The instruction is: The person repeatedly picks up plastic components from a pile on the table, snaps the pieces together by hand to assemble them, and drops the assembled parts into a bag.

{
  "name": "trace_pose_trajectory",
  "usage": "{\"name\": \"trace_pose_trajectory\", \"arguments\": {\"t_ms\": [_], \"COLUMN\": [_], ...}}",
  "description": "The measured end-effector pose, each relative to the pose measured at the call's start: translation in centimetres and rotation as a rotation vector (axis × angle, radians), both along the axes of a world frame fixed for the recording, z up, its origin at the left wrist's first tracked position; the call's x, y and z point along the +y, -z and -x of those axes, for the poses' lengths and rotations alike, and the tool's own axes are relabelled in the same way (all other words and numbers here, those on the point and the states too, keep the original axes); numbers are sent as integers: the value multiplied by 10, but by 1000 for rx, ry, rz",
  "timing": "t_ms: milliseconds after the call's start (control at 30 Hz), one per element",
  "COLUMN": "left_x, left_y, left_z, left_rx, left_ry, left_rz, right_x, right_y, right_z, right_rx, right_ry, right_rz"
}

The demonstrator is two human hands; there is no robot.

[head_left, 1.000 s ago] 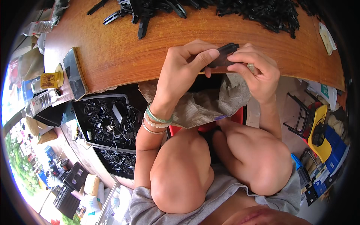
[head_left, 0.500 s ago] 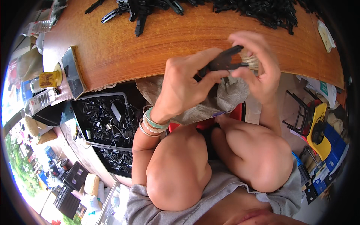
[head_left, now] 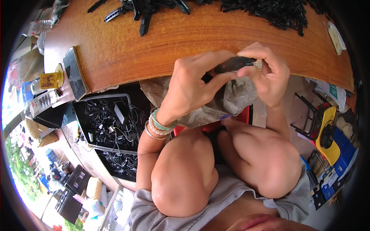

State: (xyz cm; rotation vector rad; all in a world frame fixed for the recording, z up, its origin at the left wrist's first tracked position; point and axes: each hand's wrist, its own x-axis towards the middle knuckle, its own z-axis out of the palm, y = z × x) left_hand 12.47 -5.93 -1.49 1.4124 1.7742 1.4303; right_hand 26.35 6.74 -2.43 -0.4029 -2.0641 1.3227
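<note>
A slim black plastic part [head_left: 233,65] is held up in front of me near the table's front edge. My left hand [head_left: 189,84], with bracelets at its wrist, is closed round the part's left end between thumb and fingers. My right hand [head_left: 273,79] pinches the right end, thumb below and fingers above. The fingers cover both ends, so its full shape is hidden. Beneath the hands lies a crumpled grey woven sack [head_left: 200,115], draped just above my knees.
Across the wooden table [head_left: 185,42], a heap of black parts [head_left: 269,15] lies at the far right, with larger black pieces [head_left: 144,19] further left. Black trays [head_left: 104,119] of parts and cables stand at the left. A yellow-seated chair [head_left: 329,142] is at the right.
The part looked forked, with two prongs toward the right; now it appears as one narrow body. My right hand's raised fingers have come down onto its right end.
</note>
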Motion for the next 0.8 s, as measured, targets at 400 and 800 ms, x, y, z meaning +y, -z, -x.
{"name": "trace_pose_trajectory", "arguments": {"t_ms": [400,800], "left_x": [-6,1], "left_y": [-7,-1], "left_z": [7,-9], "left_rx": [60,380], "left_ry": [-6,-169], "left_rz": [8,-154], "right_x": [-8,-13], "right_y": [-1,-10], "right_z": [6,9], "right_rx": [18,-25], "right_ry": [-36,-135], "right_rz": [105,606]}}
